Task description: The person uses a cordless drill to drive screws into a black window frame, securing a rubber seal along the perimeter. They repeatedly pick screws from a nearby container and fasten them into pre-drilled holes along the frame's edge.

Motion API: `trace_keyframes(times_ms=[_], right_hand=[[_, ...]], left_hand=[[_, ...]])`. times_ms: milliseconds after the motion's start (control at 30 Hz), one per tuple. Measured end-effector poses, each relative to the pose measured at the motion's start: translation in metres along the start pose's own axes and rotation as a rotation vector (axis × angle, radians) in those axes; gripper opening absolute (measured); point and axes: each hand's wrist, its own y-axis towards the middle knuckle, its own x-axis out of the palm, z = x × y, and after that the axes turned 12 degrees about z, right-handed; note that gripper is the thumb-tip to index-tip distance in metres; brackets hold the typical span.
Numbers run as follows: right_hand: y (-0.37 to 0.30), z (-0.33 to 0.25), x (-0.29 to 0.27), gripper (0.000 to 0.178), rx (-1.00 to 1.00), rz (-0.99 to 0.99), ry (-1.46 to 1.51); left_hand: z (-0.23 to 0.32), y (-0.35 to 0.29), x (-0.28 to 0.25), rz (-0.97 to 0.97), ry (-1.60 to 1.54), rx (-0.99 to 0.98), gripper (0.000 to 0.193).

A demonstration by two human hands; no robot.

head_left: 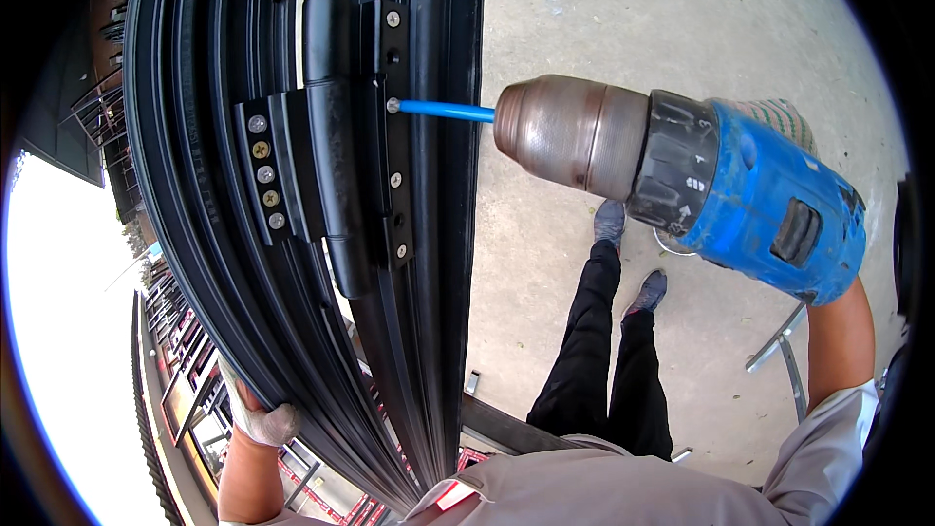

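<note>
My right hand (782,120), in a striped glove and mostly hidden behind the tool, grips a blue cordless drill (769,195). From its worn metal chuck a long blue screwdriver bit (443,111) points left, its tip at a screw (392,105) in the leaf of a black hinge (336,166). Silver screws sit above and below it in the same leaf; the other leaf carries several silver and brassy screws. The hinge is on black metal frame profiles (443,263). Lower left, my gloved left hand (261,417) holds the frame's outer edge, its fingers partly hidden.
Pale concrete floor (701,0) lies to the right, with my legs and shoes (643,292) below. A metal stand leg (779,341) is beneath my right forearm. Stacked red and dark frames (180,331) stand beyond the profiles on the left.
</note>
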Motion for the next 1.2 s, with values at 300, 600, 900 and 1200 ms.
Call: trace_keyframes(times_ms=[300, 600, 900, 1200], right_hand=[[0.000, -0.001, 0.003, 0.031, -0.034, 0.027, -0.035], [0.004, 0.000, 0.004, 0.032, -0.117, 0.105, -0.130], [0.009, 0.000, 0.000, 0.033, -0.271, 0.224, -0.296], [0.024, -0.008, -0.002, 0.033, -0.437, 0.375, -0.508]], left_hand=[[0.004, -0.002, 0.008, 0.009, -0.027, -0.058, 0.099], [0.001, 0.008, 0.009, 0.002, -0.033, 0.020, 0.101], [0.020, 0.011, 0.025, 0.118, -0.156, -0.045, 0.092], [0.020, 0.009, 0.025, 0.125, -0.167, -0.035, 0.090]])
